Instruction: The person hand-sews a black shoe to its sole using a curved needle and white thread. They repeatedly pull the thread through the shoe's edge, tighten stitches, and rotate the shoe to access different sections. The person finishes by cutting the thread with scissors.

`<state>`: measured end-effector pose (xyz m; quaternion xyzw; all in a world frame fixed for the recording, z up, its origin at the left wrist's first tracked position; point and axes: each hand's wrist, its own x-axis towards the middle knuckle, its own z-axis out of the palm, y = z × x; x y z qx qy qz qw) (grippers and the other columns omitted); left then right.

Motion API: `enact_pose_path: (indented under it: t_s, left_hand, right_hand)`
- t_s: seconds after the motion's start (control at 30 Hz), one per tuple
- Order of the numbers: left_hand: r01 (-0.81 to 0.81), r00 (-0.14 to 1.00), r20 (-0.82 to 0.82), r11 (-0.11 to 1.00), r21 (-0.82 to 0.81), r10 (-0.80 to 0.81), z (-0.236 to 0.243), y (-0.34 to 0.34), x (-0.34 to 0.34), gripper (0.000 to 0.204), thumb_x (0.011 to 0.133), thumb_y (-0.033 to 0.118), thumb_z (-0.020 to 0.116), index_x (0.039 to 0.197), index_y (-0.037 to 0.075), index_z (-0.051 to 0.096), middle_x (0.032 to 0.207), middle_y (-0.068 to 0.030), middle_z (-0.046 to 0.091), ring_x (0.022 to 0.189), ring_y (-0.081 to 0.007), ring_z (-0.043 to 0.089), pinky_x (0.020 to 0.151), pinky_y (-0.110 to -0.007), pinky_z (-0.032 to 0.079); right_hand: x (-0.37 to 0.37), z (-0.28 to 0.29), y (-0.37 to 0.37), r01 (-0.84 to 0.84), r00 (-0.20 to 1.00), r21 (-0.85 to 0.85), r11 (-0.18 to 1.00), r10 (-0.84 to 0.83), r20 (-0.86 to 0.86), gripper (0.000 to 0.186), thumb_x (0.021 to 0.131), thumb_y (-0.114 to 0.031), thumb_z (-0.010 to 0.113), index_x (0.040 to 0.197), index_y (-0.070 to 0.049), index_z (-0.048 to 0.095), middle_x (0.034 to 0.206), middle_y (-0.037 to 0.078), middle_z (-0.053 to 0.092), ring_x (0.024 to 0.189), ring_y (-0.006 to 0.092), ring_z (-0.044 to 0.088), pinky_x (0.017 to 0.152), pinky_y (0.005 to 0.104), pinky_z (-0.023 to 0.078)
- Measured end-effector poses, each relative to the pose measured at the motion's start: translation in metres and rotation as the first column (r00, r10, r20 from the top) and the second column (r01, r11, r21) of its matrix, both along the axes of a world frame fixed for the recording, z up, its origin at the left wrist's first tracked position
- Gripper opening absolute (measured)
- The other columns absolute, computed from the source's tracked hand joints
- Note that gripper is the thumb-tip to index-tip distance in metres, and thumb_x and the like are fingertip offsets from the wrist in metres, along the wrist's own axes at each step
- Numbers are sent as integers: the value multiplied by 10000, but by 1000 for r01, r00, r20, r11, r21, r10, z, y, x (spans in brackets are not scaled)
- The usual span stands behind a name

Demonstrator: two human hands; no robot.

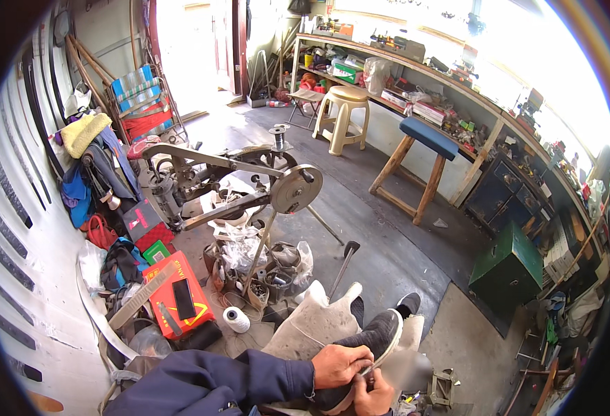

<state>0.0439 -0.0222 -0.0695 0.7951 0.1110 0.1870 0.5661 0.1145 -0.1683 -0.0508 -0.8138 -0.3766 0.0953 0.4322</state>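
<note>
A dark grey knit sneaker (373, 334) with a white sole rim lies across my lap, on a stained beige apron (299, 328). Over its side, my left hand (340, 365) is closed, fingers pinching at the sole edge. Close beside it, my right hand (374, 397) is closed too, thumb and finger pressed together against the same edge. Whatever small thing sits between those fingertips is too hidden to name. A thin thread runs over the apron toward my left hand. On the floor to the left stands a white thread spool (236, 319).
Ahead stands a hand-cranked sewing machine (239, 182) with a large wheel. Left of me, a phone (183, 298) rests on a red box (168, 276). Farther right are a blue-topped stool (428, 137), a beige plastic stool (347, 97), a green box (506, 267) and a cluttered workbench (416, 66).
</note>
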Motion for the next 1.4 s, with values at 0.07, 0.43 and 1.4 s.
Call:
enact_pose_path:
  t_s: [0.07,0.43,1.4]
  left_hand:
    - [-15,995,93,993,-113,26,3,3,-6,136,1036,142,594,1097,54,679,814,-91,669,738,-224,665,682,-324,520]
    - [-328,860,111,706,-628,499,27,104,-65,297,1095,273,530,1004,11,635,609,59,404,491,-49,385,514,-241,419]
    - [-346,937,24,936,-65,348,16,38,-82,310,952,62,700,1238,41,584,1089,-100,677,999,-154,666,914,-318,537]
  right_hand:
    - [-4,-3,1,37,999,0,999,-37,-5,199,930,-243,758,937,-69,661,694,93,652,580,203,615,571,367,493]
    - [-7,-10,-1,75,997,-31,997,-76,-18,291,911,-249,787,805,-66,587,606,69,604,515,181,580,524,346,463]
    - [-8,0,-3,81,990,93,992,-69,-122,306,928,-236,767,792,-56,560,614,56,572,539,150,508,538,338,443]
